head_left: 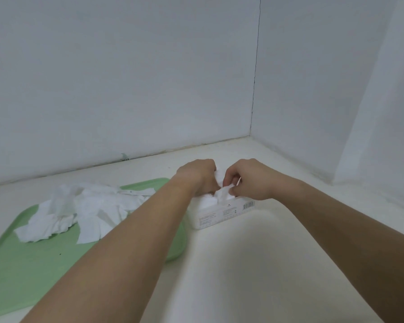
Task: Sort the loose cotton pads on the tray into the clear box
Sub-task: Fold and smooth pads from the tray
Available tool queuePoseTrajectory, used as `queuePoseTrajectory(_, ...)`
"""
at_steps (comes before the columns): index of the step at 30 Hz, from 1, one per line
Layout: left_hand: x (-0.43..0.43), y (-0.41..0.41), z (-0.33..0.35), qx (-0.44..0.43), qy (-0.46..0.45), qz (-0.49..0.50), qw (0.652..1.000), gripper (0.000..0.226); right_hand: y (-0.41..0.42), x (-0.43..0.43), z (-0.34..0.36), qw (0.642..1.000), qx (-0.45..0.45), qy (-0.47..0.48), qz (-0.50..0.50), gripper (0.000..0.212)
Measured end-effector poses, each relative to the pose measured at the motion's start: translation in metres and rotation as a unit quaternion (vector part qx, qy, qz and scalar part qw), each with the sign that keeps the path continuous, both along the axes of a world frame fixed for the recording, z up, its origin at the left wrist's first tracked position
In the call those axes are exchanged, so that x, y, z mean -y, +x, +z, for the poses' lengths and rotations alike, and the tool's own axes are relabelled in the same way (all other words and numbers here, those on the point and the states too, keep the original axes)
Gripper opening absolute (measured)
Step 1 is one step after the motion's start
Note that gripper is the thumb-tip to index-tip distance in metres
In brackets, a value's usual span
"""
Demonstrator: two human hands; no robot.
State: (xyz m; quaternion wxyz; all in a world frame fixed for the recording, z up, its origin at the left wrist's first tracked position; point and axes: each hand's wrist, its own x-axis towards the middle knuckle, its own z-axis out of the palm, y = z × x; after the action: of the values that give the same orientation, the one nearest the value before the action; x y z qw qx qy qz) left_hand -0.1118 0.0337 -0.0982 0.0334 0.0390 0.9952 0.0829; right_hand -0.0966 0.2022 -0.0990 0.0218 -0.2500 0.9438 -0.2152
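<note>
A heap of loose white cotton pads point(86, 206) lies on the green tray point(21, 264) at the left. The clear box point(222, 214), with a printed label and barcode on its side, stands just right of the tray. Both hands are over the box's open top. My left hand point(197, 177) has its fingers curled down onto white pads in the box; the fingertips are hidden. My right hand point(247, 180) pinches a white cotton pad point(222, 194) between thumb and fingers above the box.
The tray and box sit on a white counter point(278, 252) in a corner. A wall point(126, 78) runs along the back and another wall point(336, 89) closes the right side.
</note>
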Motion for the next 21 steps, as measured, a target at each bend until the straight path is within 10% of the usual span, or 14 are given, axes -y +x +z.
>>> queuePoseTrajectory(8,0.023,0.006,0.011,0.066,0.168,0.001,0.983,0.036,0.005,0.002,-0.002,0.998,-0.001,-0.047,-0.034,0.013)
queuePoseTrajectory(21,0.128,0.084,0.013,-0.122,0.265,0.079,0.953,0.025,0.043,0.083,0.023,0.991,-0.072,-0.107,0.033,0.014)
